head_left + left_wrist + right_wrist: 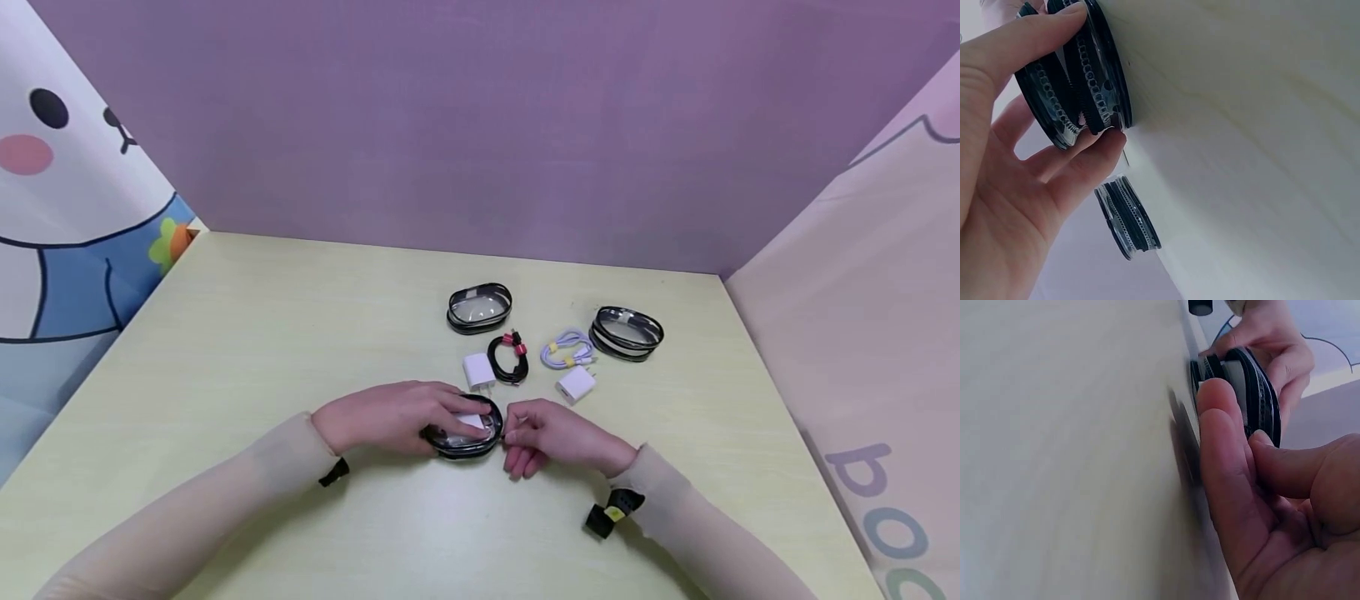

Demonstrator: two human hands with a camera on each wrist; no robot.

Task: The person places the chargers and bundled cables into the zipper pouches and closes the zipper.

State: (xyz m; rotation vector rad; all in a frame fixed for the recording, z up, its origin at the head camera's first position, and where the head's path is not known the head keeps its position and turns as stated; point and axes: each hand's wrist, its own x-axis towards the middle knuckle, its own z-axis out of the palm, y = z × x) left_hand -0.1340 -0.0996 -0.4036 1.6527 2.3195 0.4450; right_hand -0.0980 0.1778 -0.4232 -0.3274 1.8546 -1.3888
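Observation:
A clear oval zip case (459, 451) with black trim lies on the table, a white block (472, 421) showing through its top. My left hand (401, 414) grips it from the left, thumb on one side and fingers on the other. In the left wrist view a gap parts the zip's two toothed edges. At the case's right end, my right hand (551, 437) pinches with thumb and forefinger; the zip pull itself is hidden. Just behind the case are a white charger plug (478, 371) and a coiled black cable (510, 372) with a red tie.
Farther back stands a second clear zip case (480, 310), and a third case (627, 333) is at the right. Beside that one lie a coiled lilac cable (567, 350) with yellow ties and another white plug (576, 384). A purple wall (450, 125) rises behind the table.

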